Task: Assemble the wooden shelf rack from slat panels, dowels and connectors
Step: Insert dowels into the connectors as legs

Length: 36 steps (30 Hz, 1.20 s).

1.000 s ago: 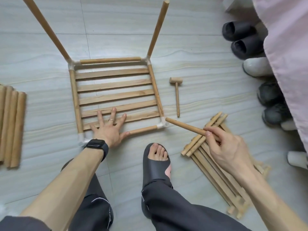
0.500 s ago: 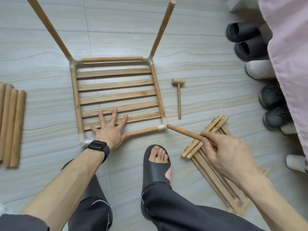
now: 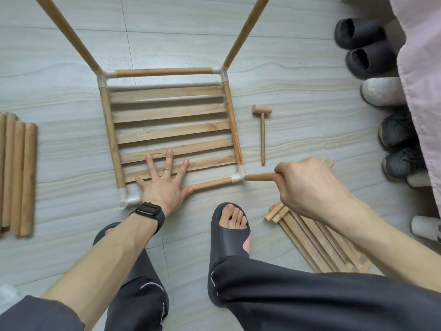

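Observation:
A slat panel (image 3: 171,111) lies flat on the floor, framed by dowels joined with white corner connectors. Two long dowels rise from the far corners. My left hand (image 3: 162,187) presses flat with spread fingers on the near slats and the near frame dowel. My right hand (image 3: 307,187) grips a dowel (image 3: 259,177) whose tip meets the near right connector (image 3: 238,177). The near left connector (image 3: 127,200) has an open socket.
A small wooden mallet (image 3: 262,130) lies right of the panel. Spare dowels (image 3: 18,175) lie in a row at the left. More slat panels (image 3: 317,240) are stacked at the right, under my right arm. Several shoes (image 3: 367,46) line the right edge. My slippered foot (image 3: 230,235) is near the frame.
My right hand has brought the dowel down and left, from a slanted pose above the stack to level with its tip at the near right connector. My left hand has stayed put.

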Tool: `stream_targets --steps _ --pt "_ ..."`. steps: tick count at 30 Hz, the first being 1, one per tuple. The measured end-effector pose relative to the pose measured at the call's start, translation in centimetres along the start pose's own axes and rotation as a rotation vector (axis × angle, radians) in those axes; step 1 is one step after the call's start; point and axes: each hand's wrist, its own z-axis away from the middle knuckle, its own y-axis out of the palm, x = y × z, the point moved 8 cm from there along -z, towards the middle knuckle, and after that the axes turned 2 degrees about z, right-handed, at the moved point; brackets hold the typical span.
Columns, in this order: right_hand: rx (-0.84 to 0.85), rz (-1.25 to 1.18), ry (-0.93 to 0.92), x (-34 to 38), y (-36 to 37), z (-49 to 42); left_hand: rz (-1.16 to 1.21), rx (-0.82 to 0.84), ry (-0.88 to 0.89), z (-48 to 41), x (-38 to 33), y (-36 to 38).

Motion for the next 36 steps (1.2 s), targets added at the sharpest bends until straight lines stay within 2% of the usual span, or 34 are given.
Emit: stream_targets --steps 7,13,15,17,19,21,23,26,30,34,36 --pt "-0.032 -0.035 0.047 -0.3 1.3 0.7 -0.041 0.029 -0.001 0.5 -0.1 -0.6" --pt "0.067 0.001 0.138 -0.7 1.0 0.9 0.034 0.12 0.041 1.8 0.7 -3.6" --pt "0.087 0.073 0.166 -0.3 0.5 1.1 0.086 0.018 0.077 2.8 1.5 -5.3" --pt "0.08 0.255 0.167 0.2 -0.5 1.1 0.145 -0.155 0.055 4.3 2.9 -6.6" --pt "0.031 0.431 0.164 0.7 -1.5 0.9 0.266 -0.305 0.002 6.1 5.2 -7.4" --pt "-0.048 0.484 0.154 1.7 -1.8 0.2 0.385 -0.419 -0.107 8.1 8.8 -7.5" --pt "-0.138 0.441 0.113 4.2 -1.3 -1.0 0.458 -0.469 -0.287 10.2 13.8 -6.8" --pt "-0.215 0.257 -0.05 10.2 0.6 -3.4 0.477 -0.435 -0.547 13.1 20.9 -4.4" --pt "0.0 0.123 -0.246 18.5 7.2 -7.0 0.372 -0.309 -0.722 14.8 26.7 -0.9" --pt "0.188 0.133 -0.382 22.1 13.7 -8.1 0.255 -0.258 -0.74 14.1 28.3 0.9" --pt "0.214 0.17 -0.417 21.9 15.7 -7.7 0.212 -0.247 -0.738 13.6 28.2 1.4"
